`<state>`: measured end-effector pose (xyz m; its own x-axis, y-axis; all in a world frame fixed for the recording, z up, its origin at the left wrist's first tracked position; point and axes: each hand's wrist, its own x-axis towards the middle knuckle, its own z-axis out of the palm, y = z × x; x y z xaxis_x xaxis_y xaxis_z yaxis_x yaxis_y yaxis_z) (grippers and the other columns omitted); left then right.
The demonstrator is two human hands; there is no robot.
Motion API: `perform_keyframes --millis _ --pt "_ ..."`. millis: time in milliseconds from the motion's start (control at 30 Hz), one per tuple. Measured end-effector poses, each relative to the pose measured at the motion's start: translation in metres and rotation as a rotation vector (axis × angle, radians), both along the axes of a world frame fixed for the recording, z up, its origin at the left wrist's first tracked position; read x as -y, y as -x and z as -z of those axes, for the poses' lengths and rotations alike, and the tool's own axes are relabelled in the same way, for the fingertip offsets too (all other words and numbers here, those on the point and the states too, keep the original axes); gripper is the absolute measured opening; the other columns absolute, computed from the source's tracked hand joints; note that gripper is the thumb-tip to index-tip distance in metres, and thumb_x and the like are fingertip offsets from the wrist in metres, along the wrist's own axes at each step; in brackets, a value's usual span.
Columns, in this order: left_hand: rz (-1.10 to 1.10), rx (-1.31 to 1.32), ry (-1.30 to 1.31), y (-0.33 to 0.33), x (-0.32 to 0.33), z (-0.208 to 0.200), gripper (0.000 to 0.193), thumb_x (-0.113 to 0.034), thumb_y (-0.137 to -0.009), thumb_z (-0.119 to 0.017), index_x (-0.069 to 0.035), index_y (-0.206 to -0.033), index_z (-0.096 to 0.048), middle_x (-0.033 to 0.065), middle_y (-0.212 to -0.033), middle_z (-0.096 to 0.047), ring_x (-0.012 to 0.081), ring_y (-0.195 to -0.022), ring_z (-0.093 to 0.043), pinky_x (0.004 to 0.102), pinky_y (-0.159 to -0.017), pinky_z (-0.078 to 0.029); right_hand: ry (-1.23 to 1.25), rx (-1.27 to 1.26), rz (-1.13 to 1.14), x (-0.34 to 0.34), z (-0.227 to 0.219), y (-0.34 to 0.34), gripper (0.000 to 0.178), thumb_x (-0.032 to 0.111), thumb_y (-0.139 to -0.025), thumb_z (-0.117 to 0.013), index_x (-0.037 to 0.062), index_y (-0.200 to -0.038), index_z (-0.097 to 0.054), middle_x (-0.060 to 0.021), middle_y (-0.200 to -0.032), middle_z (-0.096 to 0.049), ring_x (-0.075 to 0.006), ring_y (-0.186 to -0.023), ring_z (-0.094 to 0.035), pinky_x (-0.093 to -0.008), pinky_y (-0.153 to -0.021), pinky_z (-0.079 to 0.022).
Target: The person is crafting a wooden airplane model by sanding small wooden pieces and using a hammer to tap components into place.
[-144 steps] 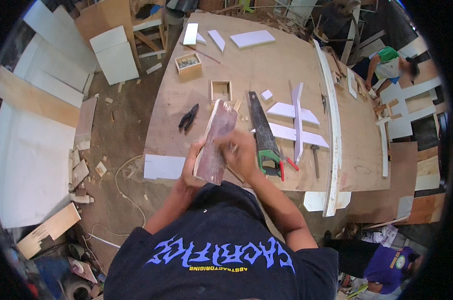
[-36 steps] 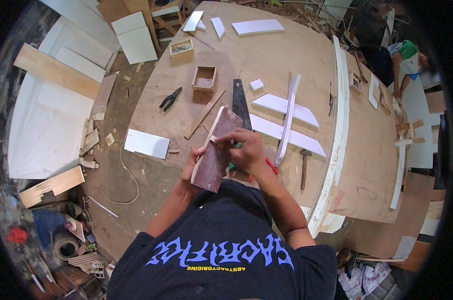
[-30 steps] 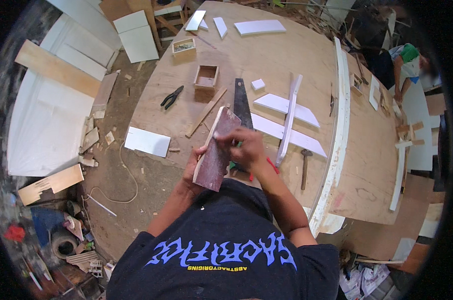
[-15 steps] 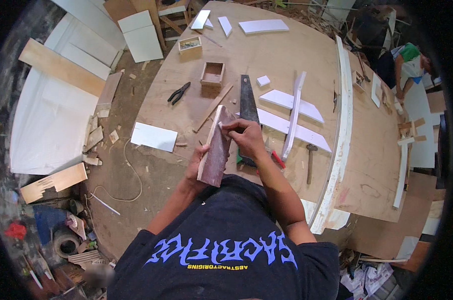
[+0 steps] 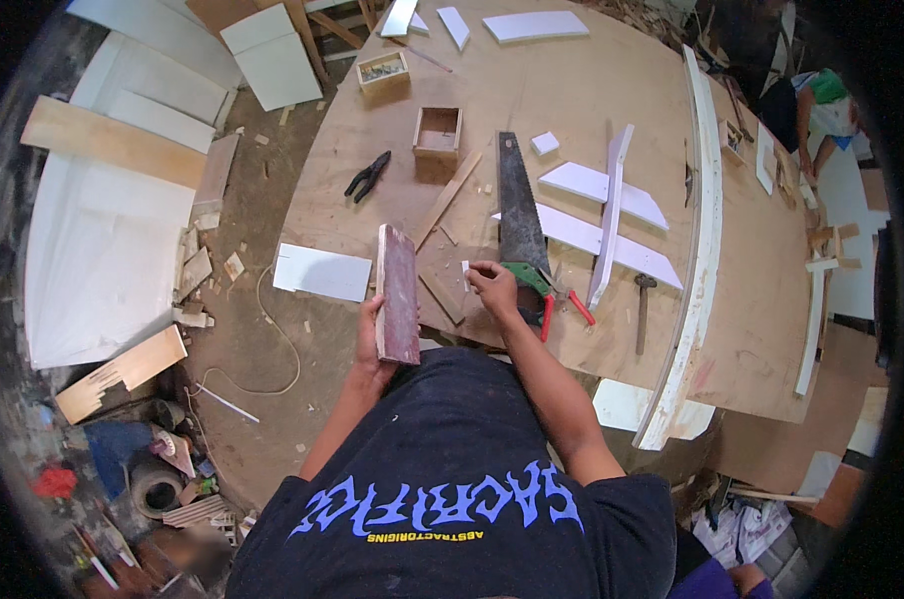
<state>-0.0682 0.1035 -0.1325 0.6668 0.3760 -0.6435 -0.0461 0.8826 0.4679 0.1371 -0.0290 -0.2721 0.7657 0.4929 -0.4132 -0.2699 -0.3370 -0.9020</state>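
Upright in my left hand (image 5: 368, 349) is a sanding block (image 5: 399, 290), a long wooden block with a dusty reddish-brown face; my fingers close round its lower end. My right hand (image 5: 494, 290) pinches a small white piece (image 5: 465, 267), held apart from the block above the table's near edge. A handsaw (image 5: 519, 200) with a green handle lies just beyond that hand. Beside its handle are red-handled cutters (image 5: 579, 304), partly covering each other. A narrow wood strip (image 5: 442, 297) lies between the block and my right hand.
White slats (image 5: 622, 240) lie crossed at right, near a hammer (image 5: 642, 314). Pliers (image 5: 368, 178), an open wooden box (image 5: 438, 133) and a box of small hardware (image 5: 383, 72) sit farther back. A white board (image 5: 322, 273) overhangs the left edge. Another person (image 5: 821, 115) is at far right.
My right hand has drawn the small white piece off the block's face and moved right. The sanding block has shifted left and turned more upright in my left hand.
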Motion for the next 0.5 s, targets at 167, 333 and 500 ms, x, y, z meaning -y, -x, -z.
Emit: perform_keyframes --millis 167,333,500 --pt "0.01 -0.057 0.047 0.001 -0.034 -0.01 0.06 -0.048 -0.1 -0.05 0.003 -0.13 -0.058 0.0163 -0.103 -0.072 0.0252 -0.081 -0.072 0.039 -0.073 -0.062 0.143 0.273 -0.061 -0.018 -0.019 0.017 0.029 0.021 -0.085 -0.081 0.0074 -0.111 -0.078 -0.011 -0.1 -0.08 -0.0265 -0.088 -0.077 -0.0371 -0.08 -0.059" --pt "0.149 0.068 0.105 -0.007 -0.074 0.002 0.057 -0.044 -0.101 -0.049 0.004 -0.131 -0.06 0.016 -0.106 -0.073 0.0251 -0.084 -0.074 0.0393 -0.075 -0.063 0.267 0.544 -0.133 -0.047 -0.033 0.01 0.031 0.02 -0.091 -0.073 0.0056 -0.119 -0.073 -0.0203 -0.111 -0.073 -0.0411 -0.098 -0.071 -0.0476 -0.087 -0.057" --pt "0.304 0.166 0.123 -0.019 -0.108 -0.007 0.061 -0.04 -0.101 -0.045 0.007 -0.137 -0.058 0.0209 -0.118 -0.073 0.0268 -0.096 -0.074 0.0407 -0.085 -0.062 0.346 0.835 -0.091 -0.089 -0.018 -0.001 0.021 0.016 -0.09 -0.075 0.0047 -0.108 -0.074 -0.0188 -0.101 -0.07 -0.0361 -0.093 -0.07 -0.0458 -0.082 -0.055"
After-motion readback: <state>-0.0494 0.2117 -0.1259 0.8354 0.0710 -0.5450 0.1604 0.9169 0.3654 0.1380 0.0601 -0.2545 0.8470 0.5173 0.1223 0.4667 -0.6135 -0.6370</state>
